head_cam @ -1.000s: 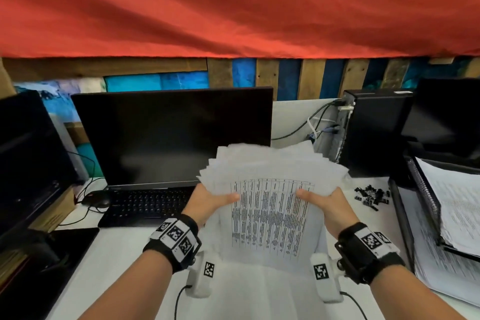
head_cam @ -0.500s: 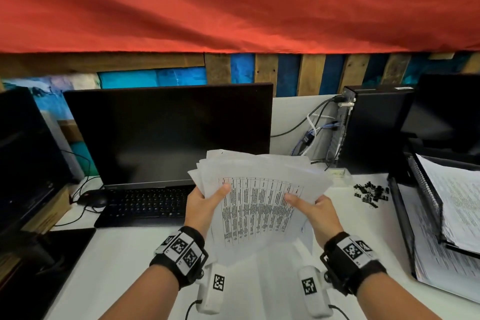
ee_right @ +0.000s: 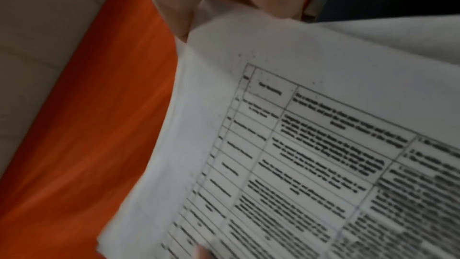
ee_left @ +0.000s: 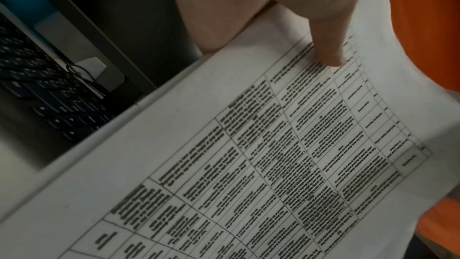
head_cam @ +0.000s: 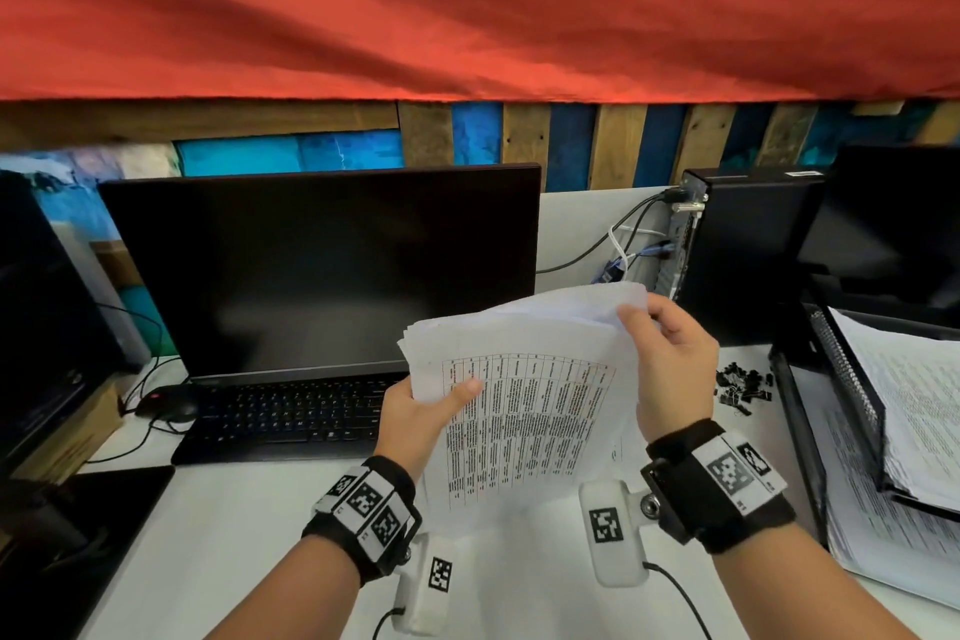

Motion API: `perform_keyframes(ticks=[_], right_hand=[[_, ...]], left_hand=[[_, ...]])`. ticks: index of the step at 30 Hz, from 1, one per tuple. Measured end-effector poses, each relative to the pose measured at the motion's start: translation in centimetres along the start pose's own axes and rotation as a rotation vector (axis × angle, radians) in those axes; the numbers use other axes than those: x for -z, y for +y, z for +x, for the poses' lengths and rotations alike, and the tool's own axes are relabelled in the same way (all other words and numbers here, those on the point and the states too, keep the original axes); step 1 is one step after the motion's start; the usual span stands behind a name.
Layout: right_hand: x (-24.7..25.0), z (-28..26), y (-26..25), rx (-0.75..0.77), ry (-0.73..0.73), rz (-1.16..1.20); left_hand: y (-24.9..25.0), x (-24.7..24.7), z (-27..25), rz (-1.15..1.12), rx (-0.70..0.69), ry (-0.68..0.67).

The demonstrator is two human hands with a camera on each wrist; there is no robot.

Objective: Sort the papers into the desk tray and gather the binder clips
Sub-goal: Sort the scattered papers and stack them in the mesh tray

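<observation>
I hold a sheaf of printed papers (head_cam: 524, 411) upright over the white desk, its front sheet bearing a table of text. My left hand (head_cam: 421, 411) grips the sheaf's left edge, thumb across the front sheet (ee_left: 248, 145). My right hand (head_cam: 670, 359) pinches the top right corner, which curls back; the same corner shows in the right wrist view (ee_right: 273, 86). A heap of small black binder clips (head_cam: 740, 382) lies on the desk right of my right hand. The black mesh desk tray (head_cam: 841, 374) stands at the right edge with papers in both tiers.
A dark monitor (head_cam: 322, 265) and black keyboard (head_cam: 291, 416) stand straight behind the papers, a mouse (head_cam: 166, 405) to their left. A black computer tower (head_cam: 748, 250) with cables sits behind the clips. Red cloth (head_cam: 467, 0) hangs overhead.
The sheaf has tilted and shifted right. My right hand climbed from the right edge to the top right corner. My left thumb stays on the left edge.
</observation>
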State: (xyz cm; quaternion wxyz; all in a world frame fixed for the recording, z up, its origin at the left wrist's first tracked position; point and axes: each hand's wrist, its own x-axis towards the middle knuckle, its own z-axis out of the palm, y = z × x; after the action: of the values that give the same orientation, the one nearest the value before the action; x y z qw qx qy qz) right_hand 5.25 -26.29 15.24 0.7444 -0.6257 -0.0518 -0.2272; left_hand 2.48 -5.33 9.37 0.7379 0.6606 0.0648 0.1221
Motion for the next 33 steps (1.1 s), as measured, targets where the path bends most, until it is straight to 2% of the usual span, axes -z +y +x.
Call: perform_keyframes(ticks=[2,6,13,16,19,22,25,28,33], right_hand=[[0.6,0.5,0.1,-0.051,0.022,0.114],[1.5,1.2,1.2,-0.154,0.027,0.111],[1.4,1.3,0.3,-0.020,-0.031,0.060],[0.7,1.9,0.7,-0.060,-0.053,0.050],[0.9,2.0,1.9,-0.115,-0.056,0.144],[1.5,1.8,3.3,-0.126,-0.182,0.178],[1.5,0.9,4.5,-0.203,-0.333,0.074],[1.3,-0.2,5.5,-0.298,-0.337,0.007],[0.5,-1.0,5.4,-0.326,-0.346,-0.007]], left_hand=[[0.0,0.1,0.2,0.003,0.016,0.001],[-0.1,0.3,0.6,-0.015,0.034,-0.002],[0.1,0.3,1.0,-0.043,0.046,-0.018],[0.1,0.2,1.1,-0.036,0.050,-0.022],[0.3,-0.1,1.3,0.003,0.058,-0.017],[0.9,0.0,1.6,0.014,0.043,0.005],[1.8,0.5,1.8,-0.016,-0.005,0.018],[2.3,0.6,1.7,-0.042,-0.041,0.017],[2.3,0.4,1.1,-0.042,-0.089,0.063]])
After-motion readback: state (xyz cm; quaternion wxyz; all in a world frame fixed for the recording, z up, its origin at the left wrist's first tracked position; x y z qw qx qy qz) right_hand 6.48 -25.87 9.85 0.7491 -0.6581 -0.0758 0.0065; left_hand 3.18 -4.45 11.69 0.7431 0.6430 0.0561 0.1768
